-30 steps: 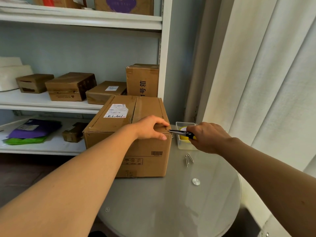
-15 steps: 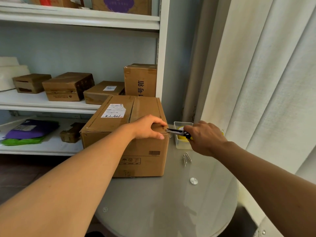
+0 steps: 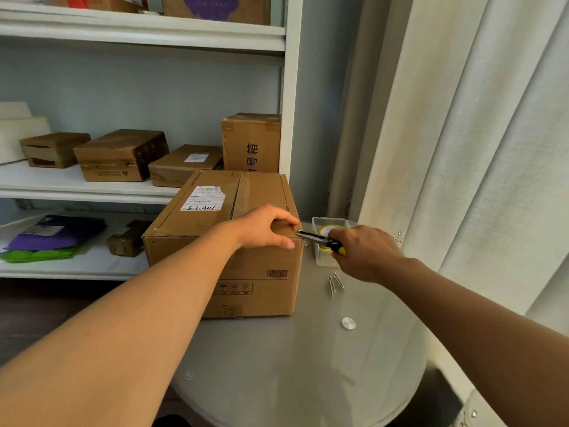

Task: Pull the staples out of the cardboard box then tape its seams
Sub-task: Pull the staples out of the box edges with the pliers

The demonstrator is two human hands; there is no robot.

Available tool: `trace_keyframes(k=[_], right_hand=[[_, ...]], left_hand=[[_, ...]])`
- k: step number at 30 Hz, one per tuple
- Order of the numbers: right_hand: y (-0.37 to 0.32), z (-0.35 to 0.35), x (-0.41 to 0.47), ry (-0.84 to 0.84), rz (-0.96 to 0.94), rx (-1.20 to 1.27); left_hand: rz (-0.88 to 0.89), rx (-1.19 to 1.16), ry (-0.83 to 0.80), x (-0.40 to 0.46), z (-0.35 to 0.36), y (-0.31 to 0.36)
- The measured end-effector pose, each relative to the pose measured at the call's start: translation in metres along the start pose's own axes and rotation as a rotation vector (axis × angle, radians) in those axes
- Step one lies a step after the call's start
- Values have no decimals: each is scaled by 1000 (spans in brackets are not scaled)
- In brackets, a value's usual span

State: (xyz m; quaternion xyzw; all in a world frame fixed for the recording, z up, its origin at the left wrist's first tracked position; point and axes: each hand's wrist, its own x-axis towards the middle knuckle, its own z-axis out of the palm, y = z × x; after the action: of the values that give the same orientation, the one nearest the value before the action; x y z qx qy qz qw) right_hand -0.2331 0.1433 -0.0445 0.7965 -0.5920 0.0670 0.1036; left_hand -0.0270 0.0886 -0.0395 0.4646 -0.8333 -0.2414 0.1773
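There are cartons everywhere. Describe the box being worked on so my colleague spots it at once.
Find the round glass table beside the white shelving. The cardboard box is the only carton on it, under the left hand. Unlike the smaller shelf cartons, it has a white label with handwriting on top.

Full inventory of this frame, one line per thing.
box: 1, brown, on table, back left
staples: about 3, silver, on table right of box
pliers: 1, black with yellow grip, tips at box's top right corner
tray: 1, clear, on table behind right hand
tape: 1 roll, yellow, in tray
table: 1, grey glass, round
disc: 1, silver, on table
shelf boxes: 4, brown, middle shelf
small box: 1, brown, lower shelf
bags: purple and green, lower shelf
curtain: white, right
left hand: grips box's top edge
right hand: holds pliers
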Motion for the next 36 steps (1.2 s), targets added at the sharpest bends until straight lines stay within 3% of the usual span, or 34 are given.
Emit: trace_keyframes(k=[6, 11, 16, 19, 26, 36], right_hand=[[-1, -4, 9, -5, -5, -97], [-12, 10, 1, -32, 113, 104], [-2, 3, 5, 76, 0, -93], [-1, -2, 11, 57, -35, -160], [-11, 14, 5, -61, 138, 197], [-2, 7, 6, 56, -7, -98]], left_hand=[[-5, -4, -1, 0, 0, -2], [-6, -6, 9, 1, -1, -2], [-11, -13, 2, -1, 0, 1], [-15, -25, 7, -2, -1, 1], [-13, -8, 1, -1, -2, 1], [-8, 2, -1, -1, -2, 1]])
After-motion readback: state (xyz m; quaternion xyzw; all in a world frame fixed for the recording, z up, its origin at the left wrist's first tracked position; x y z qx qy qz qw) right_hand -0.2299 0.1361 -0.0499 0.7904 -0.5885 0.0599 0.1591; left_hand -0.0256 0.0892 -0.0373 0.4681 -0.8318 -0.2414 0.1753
